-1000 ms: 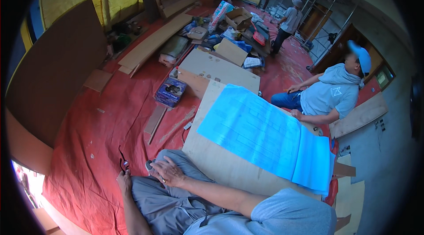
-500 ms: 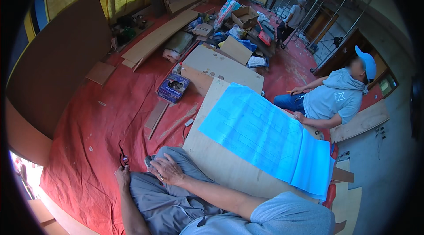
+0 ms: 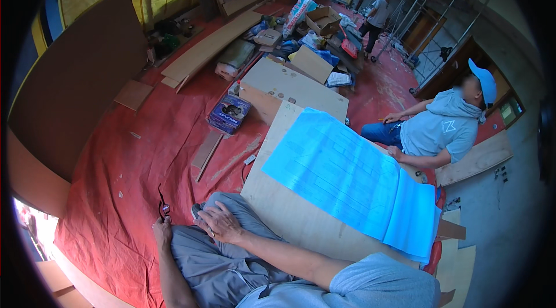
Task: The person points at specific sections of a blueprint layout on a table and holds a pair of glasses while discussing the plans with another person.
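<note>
My left hand [image 3: 163, 230], beside my left thigh, is closed on what looks like a pair of glasses [image 3: 165, 209], with a dark thin arm sticking up and a small shiny lens. My right hand [image 3: 221, 223] lies on my bent knee, fingers stretched out, a ring on one finger, holding nothing. To the right of my knees a large bluish-white drawing sheet [image 3: 336, 172] with faint lines is spread over a plywood board [image 3: 272, 209]. Its near right end hangs over the board's edge.
A co-worker [image 3: 443, 125] in a cap sits at the board's right side, one hand holding a pencil. A blue box [image 3: 229, 114] stands on the red floor sheet [image 3: 127, 192]. Behind lies a pile of bags and cartons [image 3: 323, 20]. Another person [image 3: 379, 15] stands near scaffolding [image 3: 420, 4].
The far person has straightened a little and shifted. The view has moved very slightly. Both my hands and the drawing sheet stay where they were.
</note>
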A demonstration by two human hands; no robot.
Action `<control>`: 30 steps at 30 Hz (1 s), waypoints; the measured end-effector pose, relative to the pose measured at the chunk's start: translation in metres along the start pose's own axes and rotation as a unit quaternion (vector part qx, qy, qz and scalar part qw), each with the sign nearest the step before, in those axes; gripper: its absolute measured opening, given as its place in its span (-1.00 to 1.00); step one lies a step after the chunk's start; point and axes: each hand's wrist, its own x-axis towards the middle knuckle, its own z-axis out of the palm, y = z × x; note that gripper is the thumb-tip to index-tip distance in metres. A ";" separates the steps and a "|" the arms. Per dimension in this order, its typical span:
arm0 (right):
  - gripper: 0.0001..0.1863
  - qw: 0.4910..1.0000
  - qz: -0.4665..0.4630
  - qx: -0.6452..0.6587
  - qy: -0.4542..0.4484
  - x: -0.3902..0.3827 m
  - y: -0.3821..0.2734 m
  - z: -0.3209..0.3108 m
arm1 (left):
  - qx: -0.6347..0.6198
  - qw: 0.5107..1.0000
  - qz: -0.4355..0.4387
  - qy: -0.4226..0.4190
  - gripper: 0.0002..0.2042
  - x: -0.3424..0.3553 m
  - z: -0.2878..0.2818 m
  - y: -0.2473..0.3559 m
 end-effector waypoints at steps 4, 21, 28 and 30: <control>-0.49 1.000 0.006 -0.004 0.001 -0.001 0.003 0.004 | -0.009 1.000 0.012 0.009 -0.54 -0.004 0.004 0.007; -0.46 0.999 0.018 0.023 0.045 -0.001 0.003 0.009 | 0.027 0.999 0.021 0.013 -0.55 -0.001 -0.001 0.001; -0.46 0.999 0.013 0.015 0.051 -0.004 0.008 0.012 | 0.005 1.000 0.014 -0.004 -0.54 -0.008 0.002 0.010; -0.46 0.999 0.013 0.015 0.051 -0.003 0.007 0.012 | 0.018 1.000 0.005 -0.005 -0.54 -0.006 -0.001 0.010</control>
